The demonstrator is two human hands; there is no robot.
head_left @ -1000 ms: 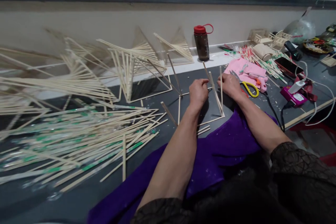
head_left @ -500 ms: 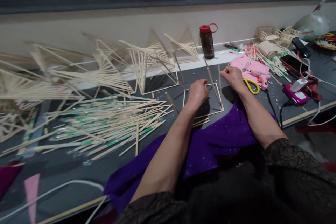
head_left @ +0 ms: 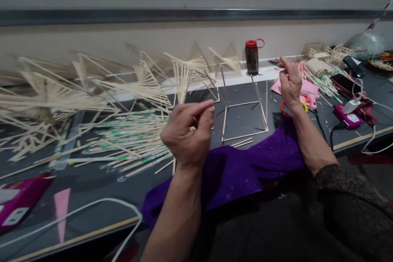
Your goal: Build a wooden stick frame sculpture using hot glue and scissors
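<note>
My left hand (head_left: 190, 131) is raised over the right end of the loose stick pile (head_left: 132, 135), thumb and forefinger pinched together; whatever may be between them is too small to make out. Raised beside the pink cloth (head_left: 307, 89), my right hand (head_left: 290, 82) has its fingers partly extended, and no object shows in it. Between the hands, a square frame of thin sticks (head_left: 245, 135) lies on the dark table (head_left: 241, 120), with several sticks rising from its corners. Neither hand touches it. Short sticks (head_left: 242, 142) lie in front of the frame.
Fan-shaped stick structures (head_left: 135, 86) line the wall. A red-capped bottle (head_left: 251, 59) stands behind the frame. At right are yellow-handled scissors (head_left: 303, 106), a phone (head_left: 345, 85) and a magenta power block (head_left: 348, 116). Purple cloth (head_left: 236, 176) covers the front edge.
Both hands have lifted off the stick frame; the left came nearer and leftward, the right rose with its fingers loosening. The view has shifted, showing more of a magenta item at lower left.
</note>
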